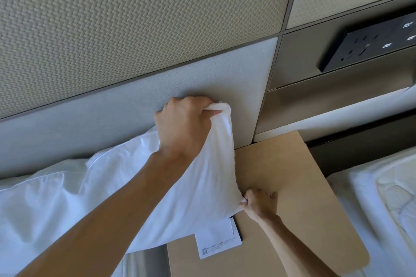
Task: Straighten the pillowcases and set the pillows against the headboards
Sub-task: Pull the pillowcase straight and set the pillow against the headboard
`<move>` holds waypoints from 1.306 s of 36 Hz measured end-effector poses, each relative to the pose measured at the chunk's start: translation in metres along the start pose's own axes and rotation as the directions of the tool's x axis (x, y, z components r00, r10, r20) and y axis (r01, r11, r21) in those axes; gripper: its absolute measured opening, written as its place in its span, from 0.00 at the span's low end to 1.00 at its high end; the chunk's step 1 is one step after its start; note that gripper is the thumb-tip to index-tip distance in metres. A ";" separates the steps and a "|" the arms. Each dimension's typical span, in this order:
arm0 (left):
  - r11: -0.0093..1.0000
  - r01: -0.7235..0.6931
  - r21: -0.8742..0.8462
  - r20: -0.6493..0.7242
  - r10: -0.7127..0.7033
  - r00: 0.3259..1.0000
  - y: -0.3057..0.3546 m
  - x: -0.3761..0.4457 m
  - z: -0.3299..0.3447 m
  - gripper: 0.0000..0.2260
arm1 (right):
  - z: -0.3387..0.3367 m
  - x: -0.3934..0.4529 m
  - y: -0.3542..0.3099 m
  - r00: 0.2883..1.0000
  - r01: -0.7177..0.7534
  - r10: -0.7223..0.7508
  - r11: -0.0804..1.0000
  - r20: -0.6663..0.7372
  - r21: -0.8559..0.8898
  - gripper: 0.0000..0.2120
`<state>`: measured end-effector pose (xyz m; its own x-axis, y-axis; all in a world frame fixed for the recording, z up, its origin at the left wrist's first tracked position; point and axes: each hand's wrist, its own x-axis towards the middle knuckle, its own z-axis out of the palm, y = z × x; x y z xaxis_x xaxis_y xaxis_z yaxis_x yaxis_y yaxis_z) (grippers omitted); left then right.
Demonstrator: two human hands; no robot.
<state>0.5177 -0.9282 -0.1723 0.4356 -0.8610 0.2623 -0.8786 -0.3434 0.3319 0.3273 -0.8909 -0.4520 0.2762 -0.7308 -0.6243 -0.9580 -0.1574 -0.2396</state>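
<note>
Two hands on one white cotton pillow [74, 198] here. Left hand [182, 128] has the upper corner of its case bunched tight in a fist, up against the pale grey padded headboard [112, 105]. Right hand [258, 203] pinches the lower corner, out over the tan wooden nightstand [304, 198]. Pillow's long side leans on the headboard, its end covering part of a white printed card [216, 243].

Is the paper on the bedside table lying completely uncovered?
No, the pillow overhangs the top of the paper on the bedside table.
</note>
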 end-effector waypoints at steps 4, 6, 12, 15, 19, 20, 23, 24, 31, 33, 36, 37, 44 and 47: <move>1.000 0.002 0.004 -0.017 -0.002 1.000 0.000 -0.003 0.002 0.05 | -0.006 -0.001 -0.006 0.994 -0.109 0.109 0.994 0.029 -0.001 0.12; 0.999 -0.011 -0.031 -0.013 0.011 1.000 -0.001 -0.001 0.002 0.03 | -0.006 -0.003 -0.002 0.986 -0.164 0.164 0.986 0.013 0.035 0.16; 0.994 -0.076 -0.081 0.084 0.083 0.993 -0.007 0.007 -0.007 0.07 | -0.005 -0.011 0.013 0.994 -0.109 0.109 0.988 0.001 0.111 0.20; 0.991 -0.081 -0.110 0.200 0.102 0.975 -0.011 0.007 -0.014 0.04 | -0.014 -0.013 0.019 0.990 -0.108 0.082 0.962 0.112 0.252 0.20; 0.947 0.004 -0.321 0.393 0.130 0.910 -0.017 0.009 -0.029 0.04 | -0.034 -0.018 0.027 0.990 -0.100 0.053 0.918 0.130 0.385 0.17; 0.923 0.027 -0.384 0.425 0.150 0.893 -0.019 0.008 -0.034 0.06 | -0.041 -0.020 0.027 0.992 -0.079 0.033 0.907 0.118 0.414 0.15; 0.894 0.039 -0.446 0.446 0.184 0.876 -0.037 0.000 -0.054 0.11 | -0.070 -0.031 0.020 0.999 0.018 -0.041 0.862 0.035 0.507 0.13; 0.908 0.027 -0.419 0.441 0.177 0.880 -0.047 -0.004 -0.062 0.12 | -0.083 -0.037 0.014 0.998 0.060 -0.069 0.850 -0.003 0.524 0.13; 0.992 0.063 -0.107 0.431 -0.011 0.902 -0.149 -0.040 -0.130 0.16 | -0.190 -0.097 -0.045 0.902 0.428 -0.265 0.642 -0.340 0.636 0.05; 0.992 0.119 -0.040 0.456 -0.088 0.886 -0.181 -0.051 -0.146 0.18 | -0.214 -0.113 -0.066 0.852 0.517 -0.296 0.595 -0.431 0.615 0.04; 0.986 0.166 0.005 0.499 -0.146 0.854 -0.222 -0.068 -0.162 0.24 | -0.237 -0.132 -0.101 0.750 0.651 -0.375 0.564 -0.545 0.508 0.04; 0.986 0.164 0.012 0.504 -0.148 0.851 -0.234 -0.072 -0.165 0.25 | -0.241 -0.137 -0.115 0.706 0.695 -0.419 0.565 -0.571 0.444 0.05; 0.983 0.126 0.131 0.340 -0.164 0.926 -0.283 -0.085 -0.157 0.16 | -0.226 -0.132 -0.197 0.542 0.797 -0.732 0.604 -0.413 -0.024 0.10; 0.984 0.134 0.114 0.267 -0.161 0.950 -0.293 -0.085 -0.151 0.10 | -0.216 -0.125 -0.217 0.528 0.745 -0.768 0.624 -0.364 -0.235 0.13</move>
<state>0.7674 -0.6977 -0.1552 0.5028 -0.8632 -0.0459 -0.8286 -0.4963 0.2591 0.4843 -0.9087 -0.1615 0.8533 -0.5063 0.1248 -0.4099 -0.7991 -0.4397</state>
